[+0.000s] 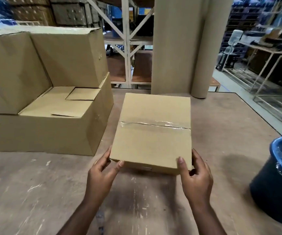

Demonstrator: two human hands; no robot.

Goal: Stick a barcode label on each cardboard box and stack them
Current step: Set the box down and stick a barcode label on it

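Fig.: Taped cardboard box (153,133) at centre of surface (35,192), near edge held at both corners. Left hand (101,173) & right hand (196,177): thumbs on top, fingers (198,160) wrapped round the sides, clamping the box. No barcode label visible on top face; small pale patch on front face, too blurred to ID. Likely step: squaring box before labelling. Keep it flat; stack (43,99) lies to the left.

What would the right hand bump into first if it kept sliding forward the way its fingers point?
Probably nothing new: the right hand already grips the taped brown cardboard box. Past that box, the tall roll of brown paper seems next, though depth is unclear.
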